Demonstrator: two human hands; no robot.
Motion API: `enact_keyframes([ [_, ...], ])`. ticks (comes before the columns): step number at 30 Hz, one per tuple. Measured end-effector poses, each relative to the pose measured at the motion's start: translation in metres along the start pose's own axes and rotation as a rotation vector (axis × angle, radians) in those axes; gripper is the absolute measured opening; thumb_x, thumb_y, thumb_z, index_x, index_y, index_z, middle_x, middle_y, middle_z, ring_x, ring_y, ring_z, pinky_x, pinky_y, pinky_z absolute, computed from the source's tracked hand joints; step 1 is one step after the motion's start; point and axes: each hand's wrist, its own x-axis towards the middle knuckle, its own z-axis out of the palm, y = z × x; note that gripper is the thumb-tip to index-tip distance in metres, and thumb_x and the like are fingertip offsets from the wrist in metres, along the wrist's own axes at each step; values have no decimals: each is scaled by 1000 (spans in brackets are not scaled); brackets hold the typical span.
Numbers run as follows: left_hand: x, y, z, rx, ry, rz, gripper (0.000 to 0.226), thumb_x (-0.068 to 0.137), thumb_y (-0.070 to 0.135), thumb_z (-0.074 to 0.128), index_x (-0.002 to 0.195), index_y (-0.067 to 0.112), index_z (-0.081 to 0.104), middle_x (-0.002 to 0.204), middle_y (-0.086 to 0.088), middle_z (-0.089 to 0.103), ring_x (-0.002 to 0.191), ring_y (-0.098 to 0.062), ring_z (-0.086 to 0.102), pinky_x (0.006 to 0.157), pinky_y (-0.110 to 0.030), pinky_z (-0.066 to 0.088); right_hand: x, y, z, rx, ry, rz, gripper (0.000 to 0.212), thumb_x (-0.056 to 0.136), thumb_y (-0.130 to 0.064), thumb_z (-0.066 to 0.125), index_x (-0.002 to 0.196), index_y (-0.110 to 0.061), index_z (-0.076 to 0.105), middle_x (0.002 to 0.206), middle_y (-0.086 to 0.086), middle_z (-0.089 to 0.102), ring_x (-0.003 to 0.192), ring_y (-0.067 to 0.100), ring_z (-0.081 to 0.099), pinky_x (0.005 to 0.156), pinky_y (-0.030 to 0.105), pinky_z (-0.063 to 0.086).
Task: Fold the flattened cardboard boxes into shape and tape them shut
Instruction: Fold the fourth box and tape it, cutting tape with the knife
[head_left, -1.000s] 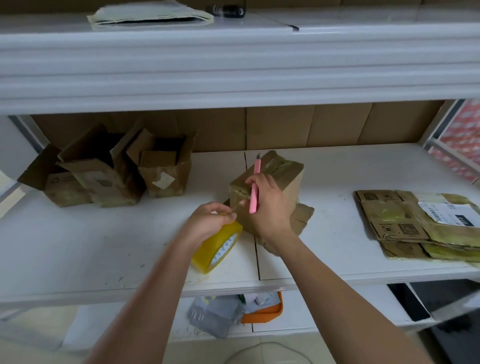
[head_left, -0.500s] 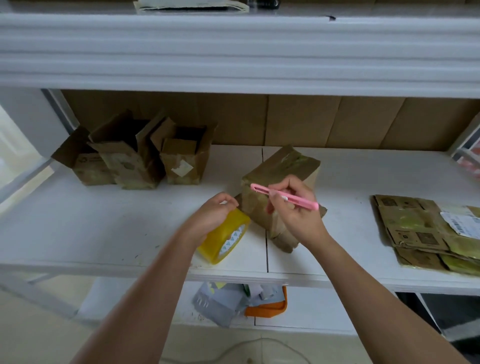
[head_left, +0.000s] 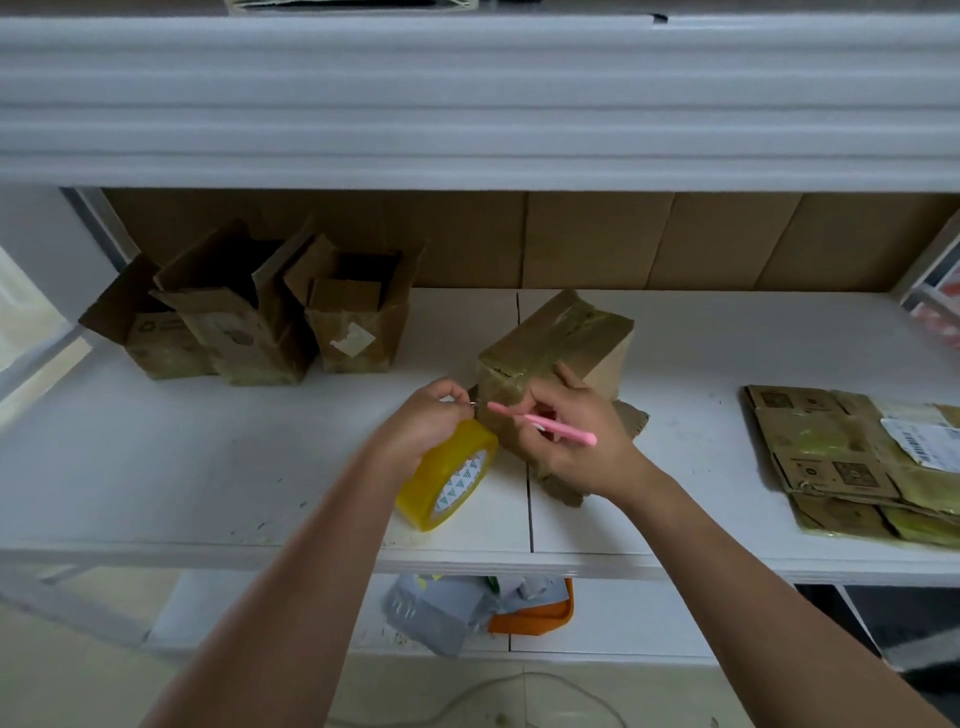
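Observation:
A taped cardboard box (head_left: 556, 340) stands tilted on the white shelf (head_left: 208, 467), mid-frame. My left hand (head_left: 431, 415) grips a yellow tape roll (head_left: 449, 475) just left of the box, its fingers pinching near the tape's end. My right hand (head_left: 576, 441) holds a pink cutter (head_left: 540, 422) like a pen, its tip pointing left at the box's near corner, close to my left fingers. A stack of flattened boxes (head_left: 852, 457) lies on the shelf at the right.
Three open folded boxes (head_left: 270, 322) stand at the shelf's back left. A deep upper shelf (head_left: 467, 104) overhangs. Below, a lower shelf holds grey bags and an orange tray (head_left: 535, 618). Brown cardboard lines the back wall.
My right hand turned the pink cutter from upright to lying level, tip pointing left, and lowered it to the box's near corner. My left hand kept the tape roll in place.

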Motion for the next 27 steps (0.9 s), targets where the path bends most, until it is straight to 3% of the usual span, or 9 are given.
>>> enact_keyframes([
  [3, 5, -3, -1, -35, 18, -6, 11, 96, 22, 57, 86, 23, 59, 84, -8, 65, 71, -23, 61, 61, -26, 49, 0, 7, 1, -79, -80, -24, 6, 84, -19, 56, 78, -18, 53, 62, -19, 46, 62, -3, 52, 119, 49, 21],
  [8, 8, -8, -3, -41, 41, 7, 10, 95, 21, 57, 87, 23, 61, 80, -7, 64, 67, -21, 61, 57, -23, 49, 3, 5, 0, 11, -9, -34, 13, 81, -14, 55, 73, -22, 48, 59, -19, 43, 69, -18, 51, 116, 53, 25],
  [11, 8, -10, -5, -47, 42, 17, 10, 97, 24, 55, 87, 25, 60, 90, -9, 66, 78, -25, 64, 65, -29, 51, 2, 2, -4, 169, 81, 32, 15, 80, -20, 56, 70, -28, 47, 60, -12, 48, 60, -2, 51, 89, 31, 44],
  [13, 8, -12, -6, -42, 47, 14, 11, 98, 27, 55, 88, 27, 59, 93, -7, 65, 81, -24, 64, 64, -28, 51, 2, 2, -8, 346, 126, 111, 12, 80, -17, 56, 70, -23, 51, 63, -7, 53, 58, 5, 53, 64, 19, 42],
  [18, 5, -16, -7, -16, 54, 35, 10, 98, 29, 54, 89, 28, 59, 91, -4, 64, 77, -22, 63, 57, -24, 49, 7, -3, -12, 575, 176, 209, 16, 82, -10, 56, 69, -19, 54, 59, -8, 55, 55, 15, 59, 52, 25, 48],
  [20, 4, -16, -7, -13, 52, 39, 11, 99, 30, 54, 89, 28, 59, 90, -4, 65, 76, -22, 63, 56, -24, 49, 5, -4, -10, 467, 136, 142, 16, 81, -16, 57, 69, -25, 51, 60, -11, 53, 56, 5, 55, 61, 22, 50],
  [23, 4, -17, -9, -14, 54, 47, 11, 99, 31, 53, 89, 29, 58, 93, -6, 65, 79, -24, 64, 60, -27, 50, 0, -1, -4, 102, 4, 43, 26, 80, -17, 57, 66, -32, 41, 58, -12, 45, 58, 7, 51, 112, 46, 34],
  [25, 2, -16, -10, -21, 57, 51, 11, 98, 31, 54, 89, 28, 58, 92, -7, 65, 76, -22, 64, 59, -26, 51, -1, 2, -4, 65, 2, 62, 30, 78, -13, 58, 62, -29, 39, 54, -8, 45, 57, 11, 56, 120, 50, 16],
  [27, 1, -17, -10, -18, 60, 47, 10, 98, 33, 55, 90, 28, 58, 92, -6, 65, 76, -22, 64, 60, -26, 52, -2, 1, -8, 209, 26, 101, 24, 78, -22, 57, 62, -30, 40, 54, -7, 49, 63, 17, 64, 118, 43, 22],
])
